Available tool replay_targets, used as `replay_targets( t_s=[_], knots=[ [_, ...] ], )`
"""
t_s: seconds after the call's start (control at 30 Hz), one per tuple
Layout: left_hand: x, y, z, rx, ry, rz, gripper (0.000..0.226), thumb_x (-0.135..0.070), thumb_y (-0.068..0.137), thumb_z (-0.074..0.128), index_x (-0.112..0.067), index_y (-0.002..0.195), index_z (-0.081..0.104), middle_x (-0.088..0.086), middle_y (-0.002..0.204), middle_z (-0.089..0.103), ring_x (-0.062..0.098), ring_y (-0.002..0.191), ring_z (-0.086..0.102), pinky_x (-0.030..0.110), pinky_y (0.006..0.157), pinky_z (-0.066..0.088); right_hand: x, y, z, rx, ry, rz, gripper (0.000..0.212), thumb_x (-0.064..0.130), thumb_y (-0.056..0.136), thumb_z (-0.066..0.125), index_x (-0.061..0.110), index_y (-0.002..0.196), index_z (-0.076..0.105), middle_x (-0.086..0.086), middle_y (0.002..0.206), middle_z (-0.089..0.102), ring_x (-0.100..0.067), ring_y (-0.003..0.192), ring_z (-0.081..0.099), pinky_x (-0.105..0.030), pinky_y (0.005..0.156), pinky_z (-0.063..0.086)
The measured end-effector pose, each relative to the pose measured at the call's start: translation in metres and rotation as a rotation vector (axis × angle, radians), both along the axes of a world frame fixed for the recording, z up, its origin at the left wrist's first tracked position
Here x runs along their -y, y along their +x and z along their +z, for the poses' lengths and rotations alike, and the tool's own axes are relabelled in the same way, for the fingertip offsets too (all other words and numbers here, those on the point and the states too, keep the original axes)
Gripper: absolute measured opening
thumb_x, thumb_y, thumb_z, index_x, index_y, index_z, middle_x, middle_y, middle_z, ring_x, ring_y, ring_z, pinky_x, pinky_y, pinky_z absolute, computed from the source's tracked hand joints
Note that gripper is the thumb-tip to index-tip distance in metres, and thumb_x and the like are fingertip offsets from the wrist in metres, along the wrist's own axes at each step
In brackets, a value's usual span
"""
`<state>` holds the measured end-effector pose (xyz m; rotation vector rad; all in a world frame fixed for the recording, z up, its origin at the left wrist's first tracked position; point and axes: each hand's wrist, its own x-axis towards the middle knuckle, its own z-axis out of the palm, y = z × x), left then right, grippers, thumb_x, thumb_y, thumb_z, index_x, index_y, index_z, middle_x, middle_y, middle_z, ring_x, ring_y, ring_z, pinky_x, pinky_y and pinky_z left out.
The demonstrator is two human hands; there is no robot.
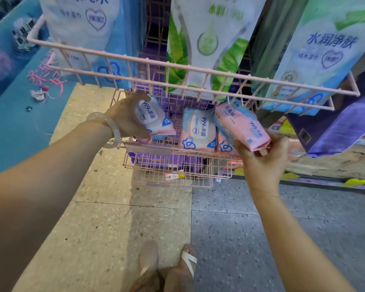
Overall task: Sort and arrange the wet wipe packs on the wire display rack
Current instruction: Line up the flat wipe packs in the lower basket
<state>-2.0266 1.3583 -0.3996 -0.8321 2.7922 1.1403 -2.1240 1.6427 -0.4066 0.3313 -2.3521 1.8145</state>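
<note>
My left hand (124, 118), with a pale bangle on the wrist, grips a small pink and blue wet wipe pack (154, 120) over the left side of the lower pink wire basket (148, 149). A second pink wet wipe pack (240, 125) is tilted in my right hand (261, 157), above that basket's right end. Two more small pink packs stand upright in the basket: one in the middle (197, 130), another (224, 142) partly hidden behind the pack in my right hand.
The upper pink wire basket (190, 69) juts out above my hands, holding large packs: blue (82, 28), green leaf (209, 39), light blue (320, 51). A lower wire shelf (173, 175) carries a price tag. A blue display board stands left, and my sandalled feet are on the tiled floor.
</note>
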Motion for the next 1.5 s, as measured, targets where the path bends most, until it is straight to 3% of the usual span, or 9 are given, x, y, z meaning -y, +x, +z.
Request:
replay_targets(
  t_s=[0.3,0.5,0.7,0.83,0.97,1.1,1.2,1.37,1.5],
  knots=[
    [-0.026,-0.03,-0.002,0.199,-0.277,-0.353,0.093,-0.014,0.068,0.072,-0.022,0.146,0.024,0.007,0.155,0.024,0.027,0.143,0.02,0.034,0.118,0.019,0.005,-0.003,-0.001,0.017,-0.037,0.04,0.052,0.006,0.064,0.081,0.035,0.089,0.045,0.01,0.096,0.059,-0.013,0.093,0.061,-0.028,0.085,0.05],
    [-0.042,-0.027,-0.008,0.022,0.377,0.366,0.087,-0.014,0.068,0.074,-0.013,0.141,0.028,0.012,0.137,0.049,0.03,0.119,0.053,0.035,0.091,0.048,0.006,-0.003,-0.002,0.023,-0.042,0.027,0.053,0.005,0.063,0.081,0.034,0.089,0.046,0.014,0.094,0.058,0.003,0.086,0.06,-0.022,0.082,0.05],
    [-0.068,-0.029,-0.011,0.228,0.095,0.229,0.118,-0.035,0.065,0.079,-0.01,0.149,0.0,0.013,0.153,0.03,0.031,0.136,0.037,0.04,0.111,0.035,0.038,0.015,-0.004,-0.068,-0.005,-0.008,0.049,0.02,0.063,0.08,0.024,0.104,0.053,0.008,0.101,0.064,-0.001,0.095,0.063,-0.021,0.085,0.05],
    [-0.074,-0.023,-0.003,-0.129,0.068,0.384,0.063,-0.008,0.082,0.058,-0.005,0.141,0.034,0.02,0.141,0.044,0.035,0.127,0.046,0.039,0.105,0.04,0.059,0.036,-0.008,-0.253,0.277,0.279,0.049,0.008,0.062,0.078,0.001,0.105,0.055,-0.018,0.121,0.058,-0.034,0.114,0.055,-0.048,0.094,0.046],
    [-0.079,-0.006,-0.002,-0.388,0.343,0.709,0.027,-0.011,0.092,0.046,-0.004,0.115,0.058,0.014,0.105,0.065,0.024,0.095,0.058,0.029,0.08,0.043,0.048,0.054,-0.013,-0.297,0.434,0.508,0.047,0.024,0.063,0.077,0.006,0.102,0.06,-0.012,0.13,0.055,-0.019,0.128,0.042,-0.032,0.106,0.034],
    [-0.087,0.006,0.0,-0.403,0.434,0.723,0.033,-0.033,0.089,0.056,-0.009,0.111,0.057,-0.003,0.088,0.063,0.015,0.08,0.06,0.016,0.074,0.044,0.042,0.045,0.002,0.041,0.174,0.367,0.064,0.021,0.06,0.085,0.024,0.114,0.05,0.015,0.121,0.047,0.003,0.118,0.049,-0.006,0.093,0.038],
    [-0.093,0.003,0.0,-0.302,0.576,0.686,0.034,-0.029,0.087,0.059,-0.011,0.115,0.054,0.012,0.107,0.069,0.033,0.094,0.067,0.041,0.09,0.052,0.052,0.036,0.007,0.388,0.053,0.47,0.083,0.005,0.061,0.083,0.023,0.129,0.039,0.014,0.11,0.057,0.002,0.084,0.068,-0.014,0.067,0.054],
    [-0.1,0.002,0.006,-0.219,0.609,0.646,0.011,-0.027,0.09,0.055,-0.021,0.083,0.058,0.019,0.108,0.07,0.035,0.096,0.067,0.047,0.093,0.052,0.068,0.049,0.007,0.229,0.363,0.342,0.08,0.033,0.056,0.085,0.001,0.12,0.049,0.003,0.102,0.056,-0.022,0.114,0.052,-0.041,0.097,0.046],
    [-0.088,0.011,0.012,-0.404,0.619,0.753,0.013,-0.03,0.087,0.06,-0.017,0.09,0.06,0.011,0.092,0.069,0.014,0.075,0.071,0.016,0.064,0.054,0.09,0.077,0.007,0.242,0.367,0.389,0.083,0.04,0.058,0.082,0.011,0.127,0.045,-0.001,0.103,0.06,-0.02,0.109,0.053,-0.035,0.096,0.045]
  ],
)
